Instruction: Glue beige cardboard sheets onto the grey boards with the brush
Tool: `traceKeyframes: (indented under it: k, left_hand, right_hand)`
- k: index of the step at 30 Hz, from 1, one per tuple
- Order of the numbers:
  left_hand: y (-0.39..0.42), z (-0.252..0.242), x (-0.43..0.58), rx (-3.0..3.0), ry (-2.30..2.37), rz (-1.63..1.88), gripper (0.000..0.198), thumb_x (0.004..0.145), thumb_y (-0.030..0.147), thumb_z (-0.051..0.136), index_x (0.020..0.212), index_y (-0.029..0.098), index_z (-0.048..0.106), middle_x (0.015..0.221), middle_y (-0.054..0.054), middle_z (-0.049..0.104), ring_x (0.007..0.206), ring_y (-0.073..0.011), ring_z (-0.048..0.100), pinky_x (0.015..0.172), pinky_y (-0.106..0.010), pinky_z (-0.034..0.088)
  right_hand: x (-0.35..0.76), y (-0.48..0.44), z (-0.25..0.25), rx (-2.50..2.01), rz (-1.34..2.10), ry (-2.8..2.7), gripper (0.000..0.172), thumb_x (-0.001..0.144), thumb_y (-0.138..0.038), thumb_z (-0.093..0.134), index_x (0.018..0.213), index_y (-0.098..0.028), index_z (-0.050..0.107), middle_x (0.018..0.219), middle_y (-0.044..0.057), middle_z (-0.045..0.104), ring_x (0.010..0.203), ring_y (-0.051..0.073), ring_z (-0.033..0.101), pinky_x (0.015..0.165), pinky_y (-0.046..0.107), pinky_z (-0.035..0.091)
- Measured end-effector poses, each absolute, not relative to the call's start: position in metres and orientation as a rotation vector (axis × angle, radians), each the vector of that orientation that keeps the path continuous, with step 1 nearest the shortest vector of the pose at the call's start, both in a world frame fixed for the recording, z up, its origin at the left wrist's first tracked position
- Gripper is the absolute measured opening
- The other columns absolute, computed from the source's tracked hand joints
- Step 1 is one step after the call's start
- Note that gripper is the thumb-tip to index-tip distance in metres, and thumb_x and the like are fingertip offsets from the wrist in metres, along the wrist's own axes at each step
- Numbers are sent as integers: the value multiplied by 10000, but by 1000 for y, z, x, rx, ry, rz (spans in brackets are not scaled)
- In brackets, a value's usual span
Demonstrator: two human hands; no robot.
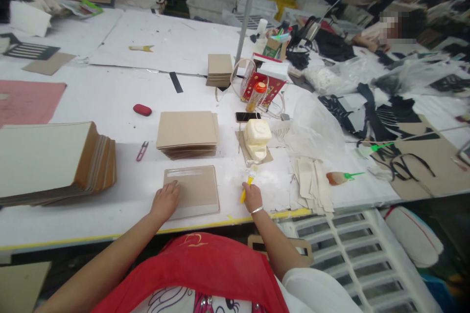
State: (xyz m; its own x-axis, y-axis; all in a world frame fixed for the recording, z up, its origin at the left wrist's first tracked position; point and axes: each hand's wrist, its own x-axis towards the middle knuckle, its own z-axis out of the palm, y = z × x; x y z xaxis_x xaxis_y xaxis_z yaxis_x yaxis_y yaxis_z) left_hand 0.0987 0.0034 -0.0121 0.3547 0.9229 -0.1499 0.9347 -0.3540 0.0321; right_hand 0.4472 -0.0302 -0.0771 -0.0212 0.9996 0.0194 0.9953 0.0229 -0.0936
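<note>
My left hand (167, 199) lies on the left edge of a beige board (196, 186) with a clear rim around it. Its fingers rest flat on the surface rather than wrapped round anything. In my right hand (253, 197) is a slim yellow-handled brush (249, 183), with its pale tip pointing away from me over the white table. Just beyond that tip stands a cream-coloured plastic container (257, 139) on a piece of card. A stack of beige boards (187, 129) sits behind the board under my left hand.
At the left is a tall stack of larger boards (44, 156). Pink thread snips (142, 151) and a red case (142, 109) lie between the stacks. To the right are cream fabric strips (312, 183) and a glue bottle (336, 178). A metal pole (247, 12) rises behind.
</note>
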Motion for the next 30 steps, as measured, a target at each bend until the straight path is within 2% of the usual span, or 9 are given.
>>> traceKeyframes:
  k: [5, 9, 13, 17, 18, 20, 22, 23, 30]
  left_hand:
    - [4, 3, 128, 2497, 1645, -80, 296, 759, 206, 485, 1046, 189, 557, 1262, -98, 449, 1107, -273, 415, 871, -412, 364]
    - [6, 11, 140, 2384, 1548, 29, 321, 754, 200, 495, 1073, 185, 536, 1157, -111, 501, 1043, -253, 461, 862, -400, 386]
    - [8, 9, 155, 2044, 1405, 320, 527, 715, 272, 565, 1208, 167, 415, 1198, -114, 433, 883, -167, 532, 835, -327, 430]
    - [17, 2, 174, 1578, 1341, 460, 816, 578, 365, 687, 1280, 178, 315, 1251, -134, 394, 618, -72, 507, 664, -266, 475]
    - [20, -1, 177, 1507, 1334, 475, 793, 562, 368, 694, 1254, 174, 359, 1209, -120, 443, 604, -68, 498, 638, -253, 470]
    - [26, -5, 177, 1444, 1312, 481, 575, 581, 369, 671, 1092, 149, 526, 1005, -65, 569, 604, -81, 492, 611, -233, 449]
    - [29, -8, 171, 1441, 1284, 480, 322, 643, 382, 606, 844, 132, 629, 744, -17, 592, 600, -98, 487, 591, -222, 425]
    - [30, -9, 166, 1447, 1276, 488, 276, 671, 386, 575, 752, 130, 640, 662, -8, 572, 599, -105, 485, 583, -220, 415]
    - [32, -12, 106, 1502, 1403, 614, 284, 721, 387, 501, 635, 144, 620, 622, 0, 514, 617, -117, 479, 596, -227, 378]
  right_hand:
    - [454, -28, -78, -2172, 105, -2014, 268, 821, -209, 422, 1062, -145, 519, 885, 103, 522, 853, 200, 442, 742, 292, 353]
    - [450, -30, -77, -2214, 234, -2012, 268, 803, -128, 393, 1035, -148, 527, 804, 78, 542, 753, 174, 471, 690, 273, 360]
    - [430, -30, -62, -2045, 236, -2049, 225, 804, -151, 402, 978, -140, 544, 719, 52, 541, 699, 165, 480, 672, 277, 360]
    - [393, -28, -38, -1763, 252, -2075, 203, 821, -214, 412, 964, -134, 532, 761, 62, 556, 749, 175, 495, 703, 295, 381]
    - [383, -27, -33, -1702, 274, -2075, 202, 822, -216, 412, 965, -133, 527, 773, 66, 560, 762, 175, 501, 707, 295, 389]
    - [366, -25, -26, -1617, 319, -2058, 198, 823, -208, 407, 971, -135, 517, 792, 71, 567, 777, 172, 513, 707, 292, 405]
    - [352, -23, -22, -1580, 369, -2023, 199, 820, -198, 402, 981, -140, 505, 809, 73, 569, 786, 170, 524, 704, 288, 420]
    - [347, -21, -22, -1572, 402, -2008, 204, 815, -197, 406, 989, -142, 496, 823, 75, 567, 794, 170, 527, 707, 288, 426]
    - [338, -5, -25, -1585, 704, -1979, 262, 764, -247, 463, 1015, -171, 453, 920, 66, 564, 800, 158, 555, 724, 280, 443]
